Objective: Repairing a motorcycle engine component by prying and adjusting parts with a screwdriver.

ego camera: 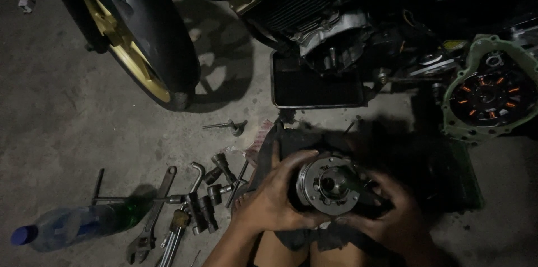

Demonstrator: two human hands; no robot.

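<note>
A round metal clutch-like engine part with a central hub sits between both hands, over a dark cloth on my lap. My left hand wraps its left side, thumb across the lower rim. Its right side is cupped by my right hand, fingers curled at the edge. Both hands are dark with grease.
A motorcycle stands ahead: front wheel with gold rim, exposed engine, black drain tray beneath. An engine cover with orange coils lies at right. Sockets and wrenches, a loose bolt and a plastic bottle lie on the concrete at left.
</note>
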